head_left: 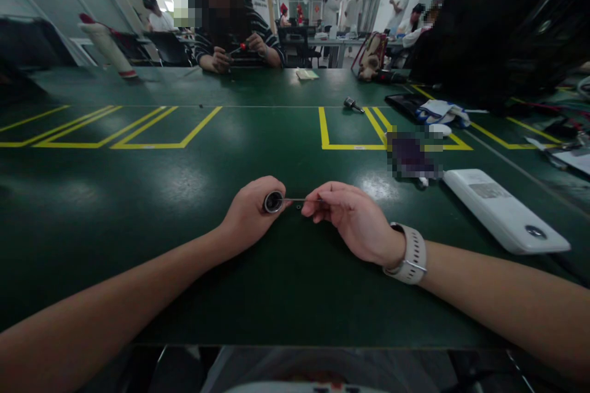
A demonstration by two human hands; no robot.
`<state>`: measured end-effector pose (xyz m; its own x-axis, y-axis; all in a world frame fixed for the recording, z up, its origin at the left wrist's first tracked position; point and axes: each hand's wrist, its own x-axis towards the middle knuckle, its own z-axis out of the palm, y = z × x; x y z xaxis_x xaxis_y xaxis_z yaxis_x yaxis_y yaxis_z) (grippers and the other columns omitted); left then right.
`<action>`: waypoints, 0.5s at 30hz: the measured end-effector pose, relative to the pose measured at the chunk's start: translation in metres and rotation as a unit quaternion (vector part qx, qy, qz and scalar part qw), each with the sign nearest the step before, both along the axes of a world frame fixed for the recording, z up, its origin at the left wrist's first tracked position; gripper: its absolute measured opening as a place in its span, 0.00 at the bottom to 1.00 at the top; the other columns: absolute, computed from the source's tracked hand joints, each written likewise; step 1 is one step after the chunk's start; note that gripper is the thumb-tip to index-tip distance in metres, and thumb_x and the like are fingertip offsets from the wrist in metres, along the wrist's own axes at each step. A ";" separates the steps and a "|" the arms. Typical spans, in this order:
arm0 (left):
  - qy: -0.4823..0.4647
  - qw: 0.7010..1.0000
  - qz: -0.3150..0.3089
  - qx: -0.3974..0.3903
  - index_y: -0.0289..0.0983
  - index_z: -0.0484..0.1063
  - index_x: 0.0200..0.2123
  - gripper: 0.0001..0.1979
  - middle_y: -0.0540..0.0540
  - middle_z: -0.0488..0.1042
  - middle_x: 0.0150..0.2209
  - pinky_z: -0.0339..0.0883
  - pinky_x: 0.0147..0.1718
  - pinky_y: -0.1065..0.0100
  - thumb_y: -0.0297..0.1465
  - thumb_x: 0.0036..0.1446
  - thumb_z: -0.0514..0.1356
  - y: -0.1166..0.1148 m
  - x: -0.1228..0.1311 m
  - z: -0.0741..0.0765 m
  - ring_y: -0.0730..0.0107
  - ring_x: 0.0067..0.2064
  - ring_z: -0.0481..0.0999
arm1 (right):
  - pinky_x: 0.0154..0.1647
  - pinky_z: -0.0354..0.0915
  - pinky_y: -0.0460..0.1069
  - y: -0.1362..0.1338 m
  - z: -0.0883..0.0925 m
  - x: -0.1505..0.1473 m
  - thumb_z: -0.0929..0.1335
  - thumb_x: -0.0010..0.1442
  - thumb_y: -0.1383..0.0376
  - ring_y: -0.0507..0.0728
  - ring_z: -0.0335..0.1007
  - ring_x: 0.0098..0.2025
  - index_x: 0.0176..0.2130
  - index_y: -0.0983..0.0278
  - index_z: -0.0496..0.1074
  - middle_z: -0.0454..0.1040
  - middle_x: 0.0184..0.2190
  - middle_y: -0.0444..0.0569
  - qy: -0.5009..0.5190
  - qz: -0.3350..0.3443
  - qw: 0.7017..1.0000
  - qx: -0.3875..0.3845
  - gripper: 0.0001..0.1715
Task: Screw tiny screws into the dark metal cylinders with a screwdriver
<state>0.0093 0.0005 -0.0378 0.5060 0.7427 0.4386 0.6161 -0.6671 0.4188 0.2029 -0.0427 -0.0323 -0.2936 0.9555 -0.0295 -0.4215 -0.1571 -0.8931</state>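
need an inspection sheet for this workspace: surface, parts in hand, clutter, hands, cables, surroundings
Surface: green tabletop, marked with yellow tape.
Job's things: metal cylinder, open end showing; thin rod at that end, insertion unclear; small ring on the tabletop.
Clutter: metal fitting, white device, blue-and-white cloth.
Hands: left hand grips the cylinder; right hand pinches the rod.
Cables: dark cable beside the white device.
Surroundings: co-worker opposite, holding a red-and-metal tool; more people behind.
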 end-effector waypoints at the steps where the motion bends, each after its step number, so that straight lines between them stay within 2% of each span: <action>1: 0.008 1.000 0.006 -0.003 0.36 0.63 0.25 0.07 0.50 0.67 0.27 0.58 0.28 0.69 0.29 0.55 0.57 0.000 0.000 0.000 0.71 0.29 0.66 | 0.35 0.61 0.48 -0.001 0.000 -0.001 0.65 0.55 0.68 0.52 0.71 0.32 0.30 0.66 0.76 0.77 0.28 0.47 -0.012 -0.008 1.000 0.015 0.09; 5: 0.043 0.999 0.017 -0.010 0.36 0.64 0.26 0.05 0.50 0.67 0.27 0.58 0.29 0.69 0.27 0.54 0.56 -0.001 0.000 0.001 0.70 0.30 0.66 | 0.35 0.61 0.49 -0.003 0.001 -0.002 0.66 0.55 0.68 0.53 0.71 0.33 0.30 0.66 0.76 0.77 0.29 0.48 -0.050 0.003 0.998 0.035 0.08; 12: 0.035 0.999 0.014 -0.011 0.36 0.63 0.25 0.07 0.50 0.67 0.27 0.59 0.29 0.69 0.30 0.55 0.55 -0.002 0.000 0.002 0.70 0.30 0.67 | 0.36 0.63 0.49 0.005 0.002 0.002 0.65 0.55 0.68 0.53 0.71 0.33 0.30 0.67 0.76 0.77 0.28 0.49 0.006 0.043 0.998 -0.043 0.10; 15: 0.017 1.000 0.004 -0.019 0.36 0.63 0.25 0.07 0.50 0.68 0.27 0.60 0.30 0.69 0.30 0.55 0.56 -0.002 0.000 0.001 0.71 0.30 0.67 | 0.36 0.63 0.49 0.006 0.001 0.003 0.65 0.55 0.67 0.53 0.72 0.32 0.30 0.67 0.76 0.77 0.28 0.49 0.015 0.046 0.998 -0.046 0.10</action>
